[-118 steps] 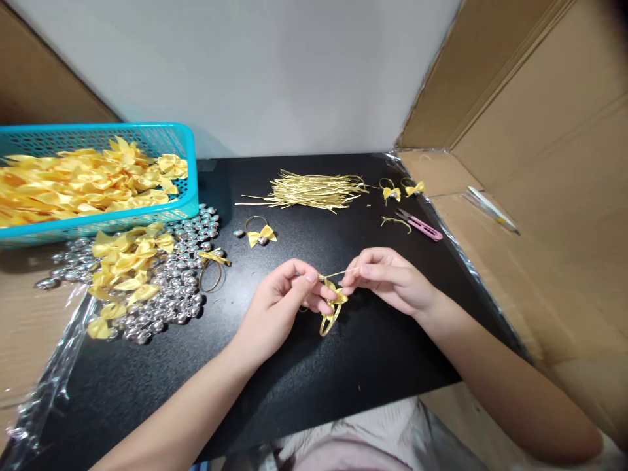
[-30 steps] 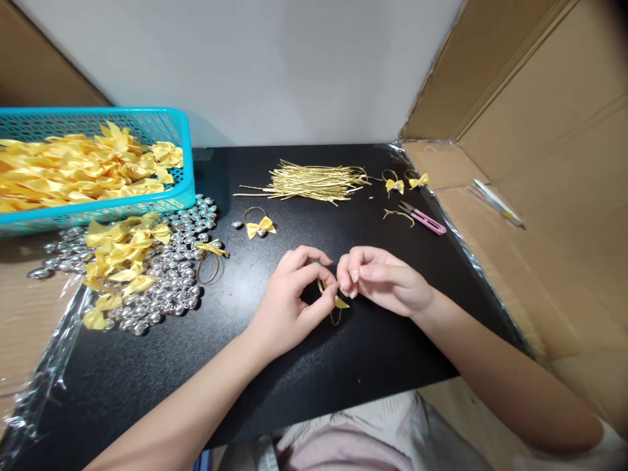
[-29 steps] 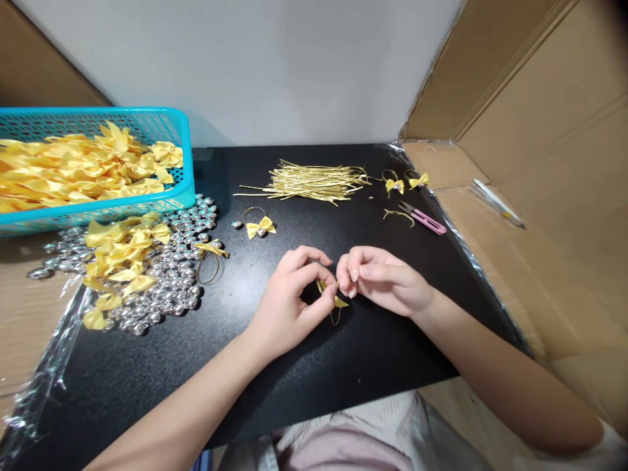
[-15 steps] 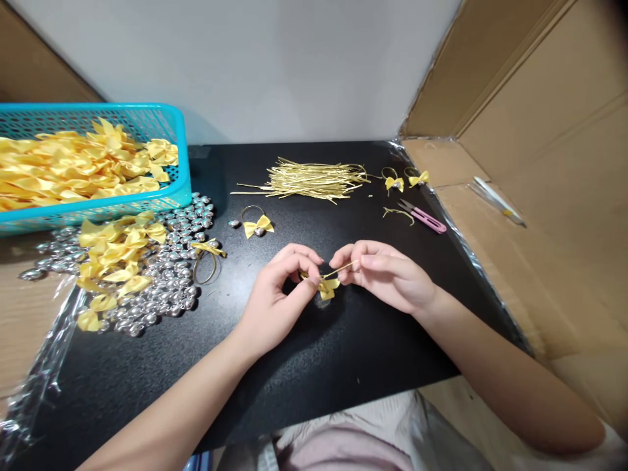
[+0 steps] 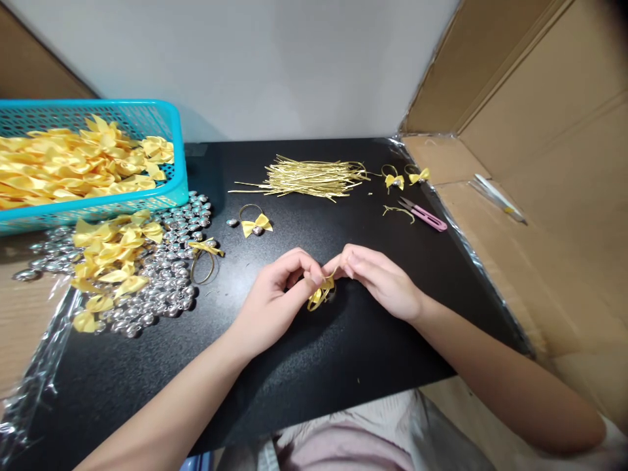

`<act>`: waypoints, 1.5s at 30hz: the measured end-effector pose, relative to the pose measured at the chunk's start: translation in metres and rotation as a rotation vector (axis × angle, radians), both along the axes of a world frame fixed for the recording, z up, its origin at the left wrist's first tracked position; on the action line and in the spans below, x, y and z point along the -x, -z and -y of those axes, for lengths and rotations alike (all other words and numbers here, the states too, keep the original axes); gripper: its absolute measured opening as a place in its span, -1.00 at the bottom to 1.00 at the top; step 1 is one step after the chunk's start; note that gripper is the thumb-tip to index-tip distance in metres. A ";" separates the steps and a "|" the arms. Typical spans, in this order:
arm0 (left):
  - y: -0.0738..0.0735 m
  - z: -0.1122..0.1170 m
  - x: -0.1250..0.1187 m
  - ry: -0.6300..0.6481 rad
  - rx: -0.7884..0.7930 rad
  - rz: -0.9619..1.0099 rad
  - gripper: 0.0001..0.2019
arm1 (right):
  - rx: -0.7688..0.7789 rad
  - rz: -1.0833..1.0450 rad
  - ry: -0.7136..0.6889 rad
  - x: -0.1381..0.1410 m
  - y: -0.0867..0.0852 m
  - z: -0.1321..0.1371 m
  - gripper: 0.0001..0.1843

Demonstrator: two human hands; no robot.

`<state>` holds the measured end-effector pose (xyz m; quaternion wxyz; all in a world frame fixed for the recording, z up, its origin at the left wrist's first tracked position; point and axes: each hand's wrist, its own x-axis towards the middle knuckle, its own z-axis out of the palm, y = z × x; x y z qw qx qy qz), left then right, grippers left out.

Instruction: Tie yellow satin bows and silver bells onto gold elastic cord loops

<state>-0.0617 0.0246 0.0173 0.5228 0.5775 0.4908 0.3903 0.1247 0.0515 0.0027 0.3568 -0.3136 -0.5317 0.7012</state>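
Between finger and thumb, my left hand (image 5: 277, 297) pinches a yellow ribbon bow (image 5: 321, 292) with a gold cord loop, just above the black table. My right hand (image 5: 380, 281) is closed beside it, its fingertips meeting at the thin gold cord (image 5: 333, 273) that comes from the bow. The fingers partly cover the cord's end. A finished-looking bow with a silver bell and cord ring (image 5: 257, 226) lies beyond my left hand. Another looped bow (image 5: 206, 247) rests left of it, near a single silver bell (image 5: 232, 223).
A blue basket (image 5: 182, 163) of yellow bows stands at left. Loose bows (image 5: 115, 252) lie on many silver bells (image 5: 157, 297). Gold cords (image 5: 314, 178) are piled at the back. Pink thread snips (image 5: 424, 214), cord scraps (image 5: 400, 212) and two belled bows (image 5: 394, 181) lie right.
My right hand has come closer to my left, and the cord stretched between them has bent in. The bow has turned, so its loop now faces down toward me.
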 end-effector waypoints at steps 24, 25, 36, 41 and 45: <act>0.008 -0.005 0.000 0.069 0.480 0.514 -0.88 | -0.169 0.198 -0.073 0.000 -0.002 0.002 -0.81; 0.009 -0.005 0.000 0.069 0.475 0.503 -0.88 | -0.171 0.200 -0.078 0.000 -0.002 0.002 -0.81; 0.017 0.000 0.003 0.161 0.357 0.293 -0.82 | -0.145 0.220 -0.123 0.000 -0.003 0.000 -0.84; 0.020 0.001 0.004 0.200 0.335 0.279 -0.79 | -0.089 0.224 -0.106 0.002 -0.004 0.000 -0.78; 0.019 0.001 0.005 0.207 0.322 0.277 -0.80 | 0.065 0.094 -0.108 -0.002 -0.004 -0.002 -0.80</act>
